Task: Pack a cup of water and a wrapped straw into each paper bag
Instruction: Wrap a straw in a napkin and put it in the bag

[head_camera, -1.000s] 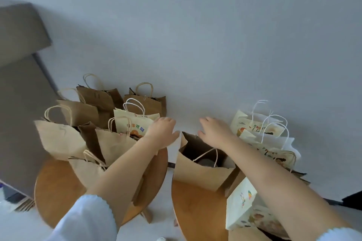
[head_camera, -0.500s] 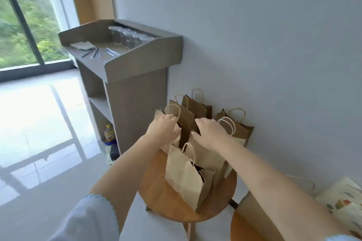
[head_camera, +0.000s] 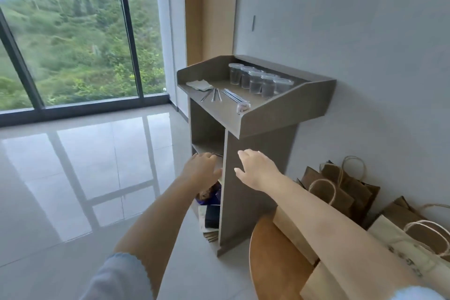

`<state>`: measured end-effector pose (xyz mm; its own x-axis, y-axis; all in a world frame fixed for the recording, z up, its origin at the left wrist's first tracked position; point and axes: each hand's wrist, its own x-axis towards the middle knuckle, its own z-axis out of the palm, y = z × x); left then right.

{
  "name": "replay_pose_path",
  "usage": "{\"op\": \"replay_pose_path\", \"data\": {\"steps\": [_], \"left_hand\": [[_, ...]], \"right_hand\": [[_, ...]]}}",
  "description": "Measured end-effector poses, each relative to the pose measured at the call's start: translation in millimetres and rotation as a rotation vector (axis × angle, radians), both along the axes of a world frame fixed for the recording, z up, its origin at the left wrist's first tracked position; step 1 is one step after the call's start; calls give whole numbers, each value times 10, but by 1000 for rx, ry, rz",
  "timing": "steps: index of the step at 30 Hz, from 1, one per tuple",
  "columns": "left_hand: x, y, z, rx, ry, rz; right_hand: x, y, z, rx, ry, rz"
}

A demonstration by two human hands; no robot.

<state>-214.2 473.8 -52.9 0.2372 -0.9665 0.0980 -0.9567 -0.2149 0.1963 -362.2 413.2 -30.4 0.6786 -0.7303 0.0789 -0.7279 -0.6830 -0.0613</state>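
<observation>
Both hands out in front of the grey stand, cups and straws up on top, paper bags off to the right.

The left hand [head_camera: 203,170] and the right hand [head_camera: 253,168] hang in the air with fingers loosely spread, gripping nothing, level with the front of the grey wooden lectern-style stand [head_camera: 258,161]. Well above them, on the stand's sloped surface, sits a row of clear plastic lidded cups of water [head_camera: 259,81], upright and shoulder to shoulder along the back rim. Just in front of the cups lie thin wrapped straws [head_camera: 222,95], loose and fanned out flat. Low on the right, beside and under the right forearm, brown kraft paper bags with twisted cord handles [head_camera: 341,187] stand against the wall, some on a round wooden surface [head_camera: 270,263].
</observation>
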Motion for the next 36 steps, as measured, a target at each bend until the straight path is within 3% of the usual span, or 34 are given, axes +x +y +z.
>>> {"op": "replay_pose_path", "data": {"steps": [11,25,36], "left_hand": [[1250,-678,-96,57,-51,3],[2534,-2638,60,20,-48,44],[3419,-3790,-87,51,-19,-42]], "right_hand": [[1417,-845,-57,-49,7,42],[2780,-2950,135,-175,33,37],[3488,-4084,-152,-283,248,86]]}}
